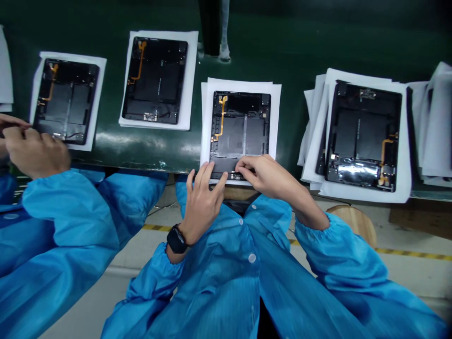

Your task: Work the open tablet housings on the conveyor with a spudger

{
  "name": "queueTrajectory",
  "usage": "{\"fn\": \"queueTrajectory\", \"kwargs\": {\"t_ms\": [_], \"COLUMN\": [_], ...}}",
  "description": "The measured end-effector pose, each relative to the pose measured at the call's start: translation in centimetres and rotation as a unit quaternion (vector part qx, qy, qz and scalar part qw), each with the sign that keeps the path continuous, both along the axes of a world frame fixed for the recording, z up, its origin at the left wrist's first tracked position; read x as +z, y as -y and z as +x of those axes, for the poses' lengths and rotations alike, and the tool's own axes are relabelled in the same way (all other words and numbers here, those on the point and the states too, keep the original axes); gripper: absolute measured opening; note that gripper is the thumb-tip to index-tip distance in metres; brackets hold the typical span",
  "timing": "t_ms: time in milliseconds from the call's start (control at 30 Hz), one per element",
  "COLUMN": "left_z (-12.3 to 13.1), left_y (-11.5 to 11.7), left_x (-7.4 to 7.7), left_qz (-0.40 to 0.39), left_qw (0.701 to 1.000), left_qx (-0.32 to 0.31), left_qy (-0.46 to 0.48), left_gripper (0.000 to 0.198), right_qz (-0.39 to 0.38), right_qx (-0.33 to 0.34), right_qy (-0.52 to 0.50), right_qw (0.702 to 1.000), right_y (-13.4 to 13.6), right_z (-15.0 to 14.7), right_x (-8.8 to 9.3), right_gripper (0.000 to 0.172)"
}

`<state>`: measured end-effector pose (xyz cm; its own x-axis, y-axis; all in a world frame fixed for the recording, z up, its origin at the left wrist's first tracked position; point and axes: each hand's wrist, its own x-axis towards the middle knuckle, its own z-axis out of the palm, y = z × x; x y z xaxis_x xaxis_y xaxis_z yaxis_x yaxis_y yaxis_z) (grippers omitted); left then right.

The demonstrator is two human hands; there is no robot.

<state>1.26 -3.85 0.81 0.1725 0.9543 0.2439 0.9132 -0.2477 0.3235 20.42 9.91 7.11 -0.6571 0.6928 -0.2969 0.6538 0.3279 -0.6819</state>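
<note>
In front of me an opened tablet (231,134) lies on white sheets (276,108), its dark inside facing up. An orange flex cable (222,121) runs down its left side, and a small circuit board (236,176) sits at the near edge. My left hand (204,200), a black watch on its wrist, rests with fingers spread at the tablet's near left corner. Thumb and forefinger of my right hand (259,173) are pinched together just above the small board. Whatever they may hold is too small to make out.
More opened tablets on white sheets lie left, one (155,82) and another (67,101) under a co-worker's hands (37,148). A tablet (363,136) tops a sheet stack at right. The green table (158,148) has a post (209,28) behind. A wooden stool (353,223) stands below.
</note>
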Motion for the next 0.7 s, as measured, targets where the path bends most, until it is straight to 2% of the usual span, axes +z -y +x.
{"fn": "queueTrajectory", "kwargs": {"t_ms": [200,400,533,700], "left_z": [-0.3,-0.8,-0.9,-1.4], "left_y": [-0.3,-0.7,-0.8,-0.9], "left_x": [0.1,0.2,0.1,-0.2], "left_qz": [0.000,0.008,0.005,0.007], "left_qw": [1.000,0.999,0.999,0.999], "left_qx": [-0.021,-0.040,-0.037,-0.044], "left_qy": [-0.014,-0.021,-0.013,0.015], "left_gripper": [0.052,0.051,0.052,0.056], "right_qz": [0.023,0.098,0.128,0.163], "right_qx": [-0.008,-0.055,-0.107,-0.169], "right_qy": [0.026,0.095,0.109,0.047], "right_qw": [0.999,0.989,0.980,0.971], "right_y": [1.0,4.7,7.3,8.8], "right_z": [-0.4,-1.8,-2.7,-2.6], "right_x": [0.3,0.2,-0.8,-2.4], "right_gripper": [0.020,0.024,0.026,0.026]}}
